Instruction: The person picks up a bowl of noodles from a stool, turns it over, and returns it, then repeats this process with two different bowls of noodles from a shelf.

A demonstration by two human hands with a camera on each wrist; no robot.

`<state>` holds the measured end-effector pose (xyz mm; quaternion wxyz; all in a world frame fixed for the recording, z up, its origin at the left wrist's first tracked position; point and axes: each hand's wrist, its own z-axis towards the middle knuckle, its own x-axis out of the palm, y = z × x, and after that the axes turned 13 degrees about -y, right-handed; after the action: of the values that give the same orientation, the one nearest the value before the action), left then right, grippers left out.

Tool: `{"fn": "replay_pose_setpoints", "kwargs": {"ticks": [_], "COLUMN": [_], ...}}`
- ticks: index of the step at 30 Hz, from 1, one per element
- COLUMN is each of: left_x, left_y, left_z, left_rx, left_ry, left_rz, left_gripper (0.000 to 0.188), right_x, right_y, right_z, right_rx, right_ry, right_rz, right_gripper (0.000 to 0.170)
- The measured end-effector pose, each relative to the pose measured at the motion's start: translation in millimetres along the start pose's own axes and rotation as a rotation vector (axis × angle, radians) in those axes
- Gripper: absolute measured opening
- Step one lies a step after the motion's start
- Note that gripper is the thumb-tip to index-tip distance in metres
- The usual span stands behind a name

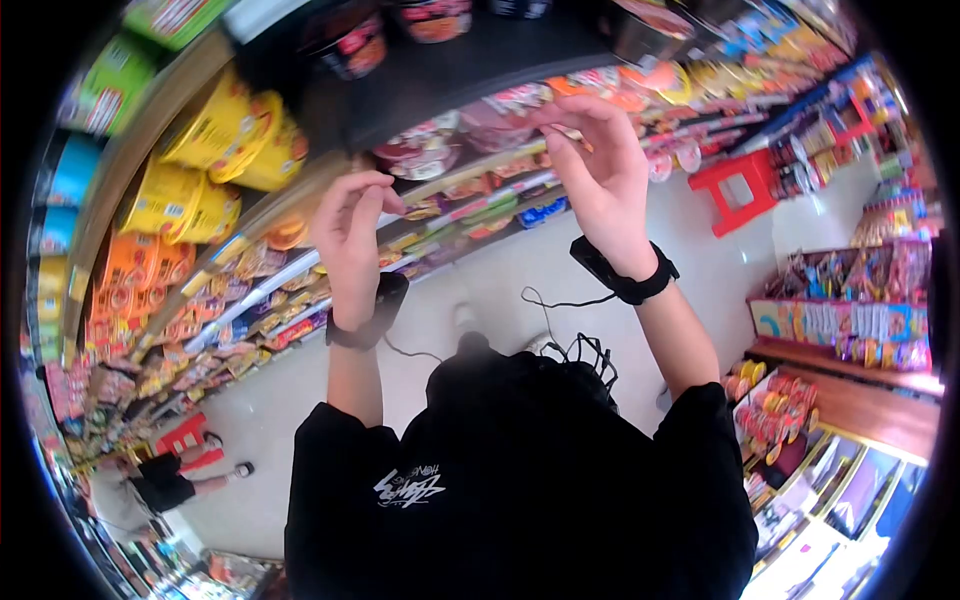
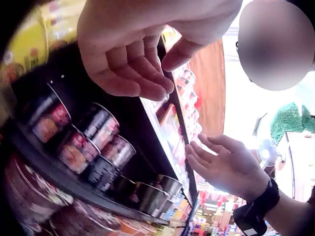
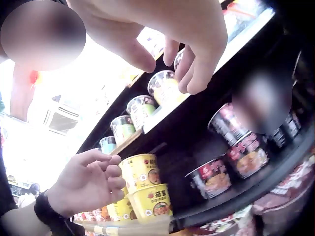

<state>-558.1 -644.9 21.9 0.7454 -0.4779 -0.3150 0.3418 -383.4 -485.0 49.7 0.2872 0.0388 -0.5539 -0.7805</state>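
Note:
Both hands are raised in front of a shop shelf and hold nothing. In the head view the left hand (image 1: 350,230) has loosely bent fingers and hangs near the shelf edge, right of the yellow instant noodle tubs (image 1: 215,130). The right hand (image 1: 600,180) is lifted farther right, its thumb and fingers loosely curved with a gap between them. Beyond the hands, dark noodle cups (image 2: 78,152) stand on a black shelf (image 2: 147,123), some of them stacked. Yellow tubs (image 3: 150,201) are stacked beside the left hand in the right wrist view.
Lower shelves (image 1: 440,210) carry many snack packets. A red stool (image 1: 735,190) stands on the floor at the right, near a snack display (image 1: 840,300). Black cables (image 1: 585,360) run from the wrist cameras. Another person (image 1: 150,490) is at the lower left by a red stool.

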Motion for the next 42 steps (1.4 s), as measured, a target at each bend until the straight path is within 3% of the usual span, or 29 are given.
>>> {"fn": "replay_pose_setpoints", "kwargs": {"ticks": [5, 15, 24, 42], "left_x": [100, 267, 414, 712], "left_y": [15, 48, 100, 169], "left_z": [-29, -80, -90, -67], "left_rx": [0.011, -0.141, -0.266, -0.366], "left_ry": [0.175, 0.464, 0.681, 0.973], "left_rz": [-0.042, -0.19, -0.261, -0.285], "left_gripper": [0.015, 0.015, 0.014, 0.013], "right_x": [-110, -285, -406, -613], "right_y": [15, 44, 41, 46], "right_z": [-15, -46, -36, 71], "right_rx": [-0.136, -0.147, -0.072, -0.232], "right_ry": [-0.157, -0.518, -0.803, -1.178], "right_rz": [-0.105, -0.21, -0.365, -0.468], "right_gripper": [0.026, 0.02, 0.016, 0.015]}}
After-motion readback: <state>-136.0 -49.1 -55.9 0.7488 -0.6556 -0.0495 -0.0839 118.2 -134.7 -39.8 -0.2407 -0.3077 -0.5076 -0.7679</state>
